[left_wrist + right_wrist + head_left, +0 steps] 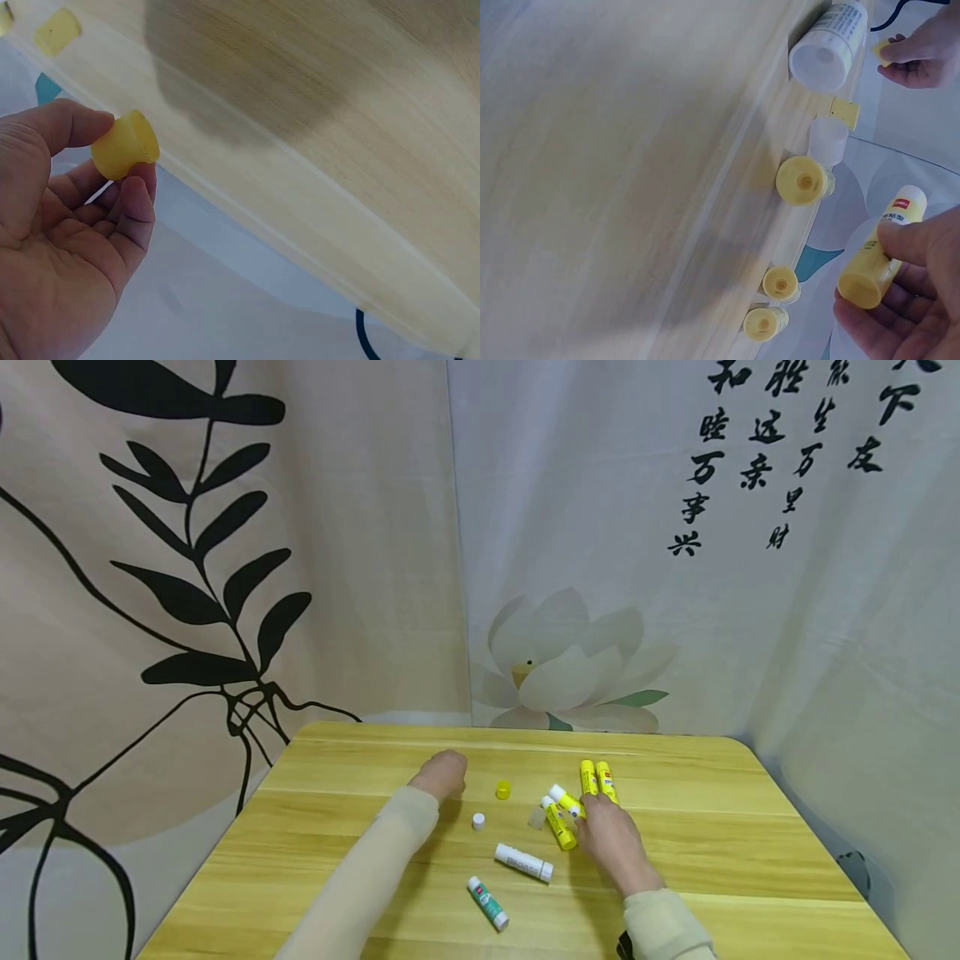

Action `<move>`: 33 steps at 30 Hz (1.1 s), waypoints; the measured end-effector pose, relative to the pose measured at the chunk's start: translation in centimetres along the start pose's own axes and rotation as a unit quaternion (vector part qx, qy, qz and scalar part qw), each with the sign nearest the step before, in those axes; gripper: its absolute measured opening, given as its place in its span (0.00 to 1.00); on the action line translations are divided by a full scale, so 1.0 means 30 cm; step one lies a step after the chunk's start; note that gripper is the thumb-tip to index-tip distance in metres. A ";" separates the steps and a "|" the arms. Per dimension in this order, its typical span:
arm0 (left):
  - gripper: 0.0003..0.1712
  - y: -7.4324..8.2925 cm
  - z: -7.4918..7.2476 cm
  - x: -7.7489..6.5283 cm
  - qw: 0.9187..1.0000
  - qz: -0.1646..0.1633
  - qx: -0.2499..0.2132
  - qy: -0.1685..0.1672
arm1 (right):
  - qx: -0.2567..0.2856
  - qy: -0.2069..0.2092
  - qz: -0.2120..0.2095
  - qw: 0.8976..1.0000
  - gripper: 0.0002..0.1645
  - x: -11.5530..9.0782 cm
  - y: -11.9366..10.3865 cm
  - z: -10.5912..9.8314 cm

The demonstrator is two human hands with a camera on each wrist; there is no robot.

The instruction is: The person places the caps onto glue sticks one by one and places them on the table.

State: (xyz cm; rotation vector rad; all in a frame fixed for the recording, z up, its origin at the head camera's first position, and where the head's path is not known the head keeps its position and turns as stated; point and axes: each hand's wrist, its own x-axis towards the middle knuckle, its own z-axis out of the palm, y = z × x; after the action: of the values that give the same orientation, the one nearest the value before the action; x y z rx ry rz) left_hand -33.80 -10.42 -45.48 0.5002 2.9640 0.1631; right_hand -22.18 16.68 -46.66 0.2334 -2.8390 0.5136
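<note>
Between thumb and fingertips my left hand (444, 774) pinches a yellow cap (126, 146), its opening facing away from the palm. That hand is at the far left part of the table, raised above the wood. My right hand (611, 842) grips a yellow glue stick (883, 246) with a white end and a small red label, thumb along its side. In the head view this glue stick (564, 798) is partly behind the fingers. Another yellow glue stick (558, 824) lies just left of the right hand. Two more yellow glue sticks (588, 775) lie side by side behind it.
On the wooden table (360, 752) lie a yellow cap (502, 790), a small white cap (478, 821) and a translucent cap (537, 817). Nearer the front are a white glue stick (524, 863) and a green-and-white glue stick (488, 904). A printed curtain (375, 568) hangs behind.
</note>
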 end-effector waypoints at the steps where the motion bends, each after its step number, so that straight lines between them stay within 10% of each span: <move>1: 0.07 -0.001 -0.005 -0.005 1.000 0.001 -0.006 0.000 | 0.001 -0.001 -0.001 1.000 0.15 0.000 0.000 -0.001; 33: 0.12 -0.039 0.023 -0.098 0.990 0.060 -0.103 0.074 | -0.006 0.003 -0.020 1.000 0.18 -0.002 0.010 0.013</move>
State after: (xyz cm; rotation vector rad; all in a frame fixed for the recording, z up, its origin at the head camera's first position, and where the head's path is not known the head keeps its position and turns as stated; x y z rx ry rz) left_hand -31.31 -12.44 -45.97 0.6634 3.0121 0.5336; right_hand -22.27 16.83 -47.14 0.2857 -2.8253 0.4887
